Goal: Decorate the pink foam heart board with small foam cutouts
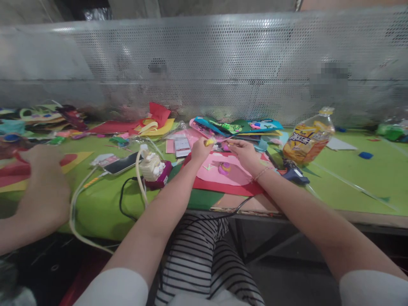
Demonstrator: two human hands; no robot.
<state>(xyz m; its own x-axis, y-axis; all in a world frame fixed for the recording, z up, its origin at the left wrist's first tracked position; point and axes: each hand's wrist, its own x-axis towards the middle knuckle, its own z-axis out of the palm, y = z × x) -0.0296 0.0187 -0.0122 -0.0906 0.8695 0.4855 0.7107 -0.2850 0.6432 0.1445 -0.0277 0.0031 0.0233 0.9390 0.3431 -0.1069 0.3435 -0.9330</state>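
My left hand (200, 152) is closed around a small yellow lump (209, 142) that looks like modelling clay. My right hand (245, 154) pinches with its fingertips, and what lies between them is too small to name. Both hands are over a pink paper cut-out (208, 172) lying on a red sheet (219, 186). On the pink paper sits a small purple and yellow clay figure (224, 168), with a light green mark (209, 167) to its left. A pinkish-purple bit (225, 146) shows beside my right fingertips.
To the right stand a plastic bottle of yellow liquid (307, 138) and a dark glue gun (293, 172). A power strip with plugs (156, 170), cables and a phone (124, 164) are on the left. Decorated felt pieces (237, 126) lie behind. Another person's arm (41, 195) reaches in at far left.
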